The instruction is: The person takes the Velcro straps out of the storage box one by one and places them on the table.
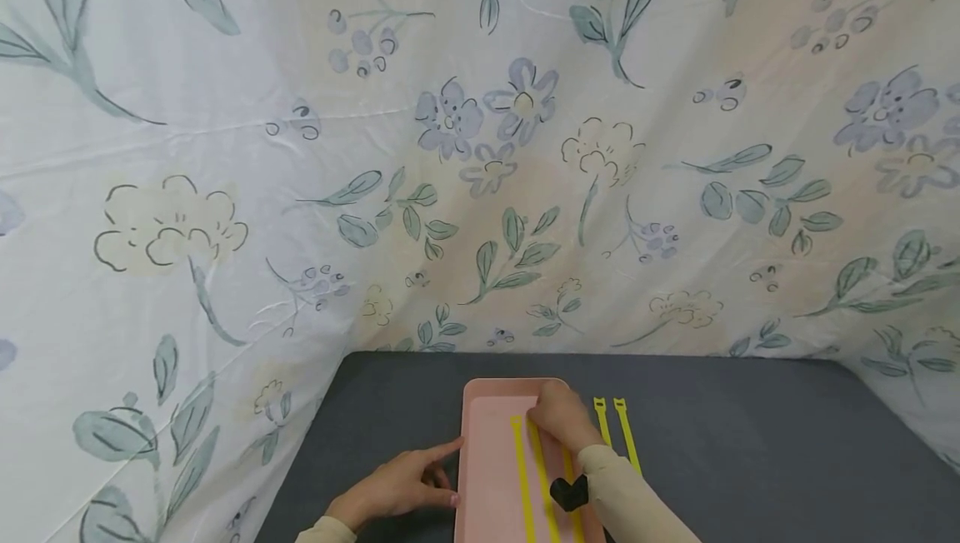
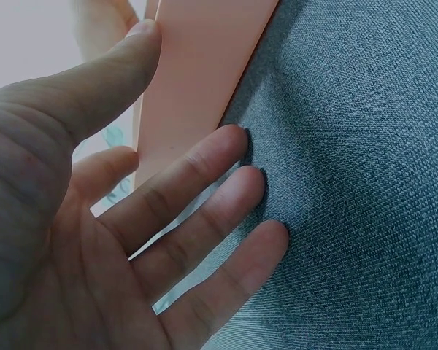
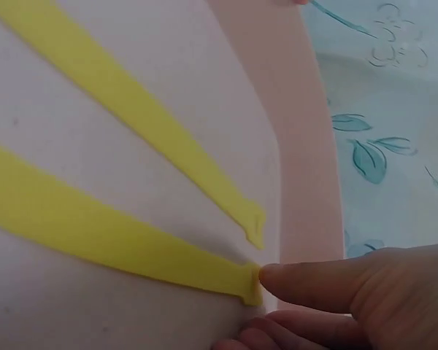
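Note:
A pink tray (image 1: 467,451) holds yellow hook-and-loop cable ties lying lengthwise. My right hand (image 1: 564,416) reaches over its far end and pinches the slotted head of the middle cable tie (image 1: 542,472). In the right wrist view the thumb presses at the head of this cable tie (image 3: 117,233), the other fingers bent below. To its left lies another cable tie (image 1: 521,472); a third (image 1: 568,466) is partly hidden by the right forearm. My left hand (image 1: 397,480) touches the tray's left wall (image 2: 197,58) with thumb and index fingertips, other fingers extended.
Two more yellow ties, a nearer one (image 1: 602,420) and an outer one (image 1: 626,435), lie right of the tray on the dark grey tabletop (image 1: 750,443). A black heart-shaped piece (image 1: 568,494) sits at the right wrist. Floral fabric (image 1: 480,218) hangs behind the table.

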Demonstrator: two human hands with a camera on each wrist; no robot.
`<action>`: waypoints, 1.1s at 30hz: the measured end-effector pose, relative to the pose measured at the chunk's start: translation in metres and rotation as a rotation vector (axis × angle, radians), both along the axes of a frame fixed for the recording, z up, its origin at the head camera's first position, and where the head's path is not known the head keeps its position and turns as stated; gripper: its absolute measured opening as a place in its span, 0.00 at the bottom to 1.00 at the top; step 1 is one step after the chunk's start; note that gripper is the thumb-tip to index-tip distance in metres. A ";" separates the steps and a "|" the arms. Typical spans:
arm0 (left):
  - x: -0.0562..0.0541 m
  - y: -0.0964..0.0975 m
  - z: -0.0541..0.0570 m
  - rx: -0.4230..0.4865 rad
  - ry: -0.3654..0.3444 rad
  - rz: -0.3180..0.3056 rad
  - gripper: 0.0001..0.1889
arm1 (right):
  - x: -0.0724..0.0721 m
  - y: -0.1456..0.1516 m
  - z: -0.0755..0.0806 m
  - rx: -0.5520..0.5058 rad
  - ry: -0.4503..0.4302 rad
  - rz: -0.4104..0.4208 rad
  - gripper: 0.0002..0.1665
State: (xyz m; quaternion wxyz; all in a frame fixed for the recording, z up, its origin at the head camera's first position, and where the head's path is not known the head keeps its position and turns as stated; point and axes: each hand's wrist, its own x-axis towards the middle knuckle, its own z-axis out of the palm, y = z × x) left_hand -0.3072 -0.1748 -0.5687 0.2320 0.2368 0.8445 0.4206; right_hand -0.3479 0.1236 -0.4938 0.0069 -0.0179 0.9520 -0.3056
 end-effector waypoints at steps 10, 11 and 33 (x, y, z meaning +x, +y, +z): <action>0.036 0.016 0.069 -0.067 0.043 0.003 0.44 | 0.003 -0.003 0.000 0.043 0.008 0.024 0.15; 0.034 0.014 0.065 -0.077 0.044 -0.003 0.44 | 0.004 -0.003 0.000 0.029 0.001 0.024 0.15; -0.017 -0.006 -0.029 0.021 -0.024 0.002 0.45 | 0.005 -0.008 0.004 0.117 -0.055 0.029 0.06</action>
